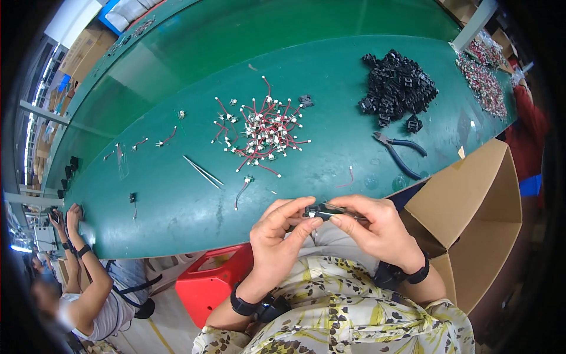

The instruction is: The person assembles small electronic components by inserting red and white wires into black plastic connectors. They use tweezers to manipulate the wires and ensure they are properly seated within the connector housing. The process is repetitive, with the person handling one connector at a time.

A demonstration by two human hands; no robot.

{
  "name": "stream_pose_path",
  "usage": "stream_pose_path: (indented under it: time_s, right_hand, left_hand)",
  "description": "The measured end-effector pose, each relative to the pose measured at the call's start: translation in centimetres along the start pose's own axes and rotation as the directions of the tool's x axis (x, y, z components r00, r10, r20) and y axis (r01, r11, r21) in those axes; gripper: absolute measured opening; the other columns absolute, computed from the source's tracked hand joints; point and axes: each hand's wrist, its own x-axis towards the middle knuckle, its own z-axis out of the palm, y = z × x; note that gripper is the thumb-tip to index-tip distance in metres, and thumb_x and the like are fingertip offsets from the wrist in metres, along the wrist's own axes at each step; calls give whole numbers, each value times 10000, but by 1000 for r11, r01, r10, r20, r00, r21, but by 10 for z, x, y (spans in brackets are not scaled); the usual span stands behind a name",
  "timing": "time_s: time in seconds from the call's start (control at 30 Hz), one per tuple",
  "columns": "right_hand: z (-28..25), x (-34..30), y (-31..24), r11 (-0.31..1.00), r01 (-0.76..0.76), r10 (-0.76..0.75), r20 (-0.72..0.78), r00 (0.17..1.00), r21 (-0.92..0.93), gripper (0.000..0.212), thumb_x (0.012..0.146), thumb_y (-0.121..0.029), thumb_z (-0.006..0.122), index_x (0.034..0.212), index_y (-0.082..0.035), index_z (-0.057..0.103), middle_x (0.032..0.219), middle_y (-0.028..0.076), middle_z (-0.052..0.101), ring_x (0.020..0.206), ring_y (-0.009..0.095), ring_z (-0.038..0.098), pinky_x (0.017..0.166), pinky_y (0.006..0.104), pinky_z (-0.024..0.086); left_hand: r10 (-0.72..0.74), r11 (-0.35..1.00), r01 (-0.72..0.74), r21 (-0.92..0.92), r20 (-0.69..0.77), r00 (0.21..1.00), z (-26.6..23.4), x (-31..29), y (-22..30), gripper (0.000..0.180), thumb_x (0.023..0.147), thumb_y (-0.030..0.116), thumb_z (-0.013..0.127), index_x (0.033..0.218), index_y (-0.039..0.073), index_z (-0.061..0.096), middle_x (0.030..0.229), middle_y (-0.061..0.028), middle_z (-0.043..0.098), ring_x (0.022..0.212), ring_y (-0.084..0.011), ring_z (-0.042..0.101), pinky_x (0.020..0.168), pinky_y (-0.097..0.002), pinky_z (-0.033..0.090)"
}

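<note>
My left hand (277, 233) pinches a small black plastic housing (310, 210) between thumb and fingers, with a white connector showing at its near side. In my right hand (377, 227) is a pair of metal tweezers (349, 212), held between thumb and forefinger, their tips at the housing. Both hands are close together over the table's near edge, above my lap. My fingers cover part of the housing. On the green table beyond lies a pile of small white connectors with red wires (265, 133). A single wired connector (243, 192) lies nearer, left of my hands.
Black housings (398, 82) are heaped at the back right, with pliers (404, 150) in front. Other tweezers (203, 172) lie left of the wired pile. An opened cardboard box (471, 200) stands on the right, a red stool (212, 277) on the left. Another person (88, 289) works at far left.
</note>
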Motion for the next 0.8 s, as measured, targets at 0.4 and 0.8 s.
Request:
stream_pose_path:
  time_s: [0.4,0.8]
  right_hand:
    - [-57,-4,-8,945,-84,19,-202,979,-317,250,781,-135,749,993,-19,686,845,146,674,695,250,657,624,341,518]
    - [-114,92,-13,577,202,-276,43,960,-791,386,745,18,600,1123,-56,629,1181,88,595,941,320,639,788,408,527]
  left_hand:
    - [428,685,-22,728,-378,821,-118,4,41,370,865,29,667,1229,19,604,1181,-102,594,1087,-217,565,956,-351,444]
    - [295,774,-353,526,195,936,2,10,20,242,768,36,751,1006,59,716,1042,-94,669,1041,-252,610,919,-365,476]
